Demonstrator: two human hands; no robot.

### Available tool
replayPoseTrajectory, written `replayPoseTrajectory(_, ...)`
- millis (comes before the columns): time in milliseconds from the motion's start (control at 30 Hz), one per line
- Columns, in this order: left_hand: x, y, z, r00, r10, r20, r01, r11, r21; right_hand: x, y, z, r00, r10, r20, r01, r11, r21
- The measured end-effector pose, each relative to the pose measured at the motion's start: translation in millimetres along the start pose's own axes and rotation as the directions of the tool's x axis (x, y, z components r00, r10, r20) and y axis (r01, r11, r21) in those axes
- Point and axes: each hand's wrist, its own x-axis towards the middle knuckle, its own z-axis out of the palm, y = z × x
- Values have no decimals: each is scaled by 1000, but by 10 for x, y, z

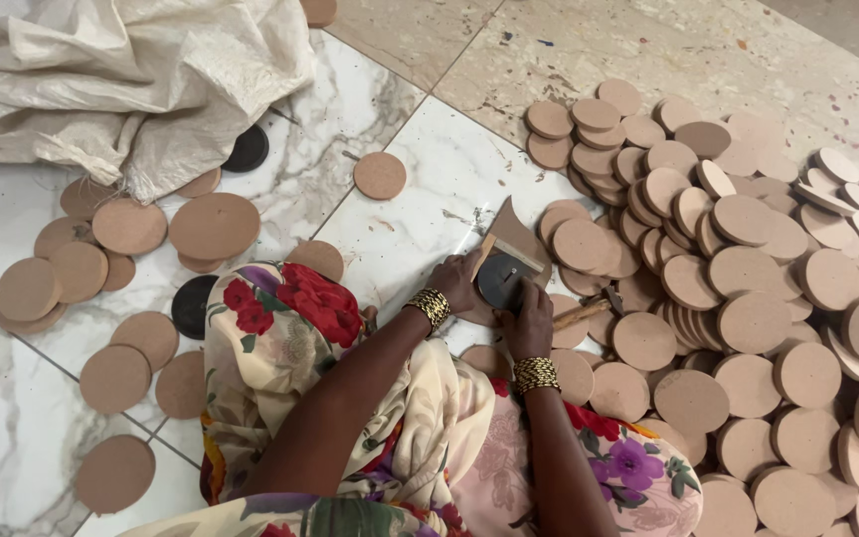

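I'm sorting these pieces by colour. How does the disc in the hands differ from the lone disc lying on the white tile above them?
The held disc is dark, nearly black; the lone disc is plain brown. The held disc is gripped between the left hand and right hand, against a brown board; the lone disc lies flat, untouched. Both are round and flat.

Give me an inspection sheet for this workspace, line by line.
Surface: marble floor tiles, dusty and flecked.
Job's things: dark disc on a brown card; wooden stick beside it.
Clutter: big heap of brown discs on the person's right, looser discs on the left, two black discs.
Hands: left hand and right hand both on the dark disc.
Cables: nothing seen.
Surroundings: crumpled white sack.
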Motion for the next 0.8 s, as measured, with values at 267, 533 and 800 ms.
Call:
replayPoseTrajectory(267,-72,33,-55,999,-49,19,51,994,-95,56,55,16,998,-1,65,6,997,-76)
replayPoseTrajectory(533,-90,217,-69,892,238,-384,-319,934,-162,106,30,-30,995,-16,96,23,997,-77)
replayPoseTrajectory(800,146,380,36,858,336,-387,-421,893,-158,117,53,-52,992,-19,127,30,996,-86)
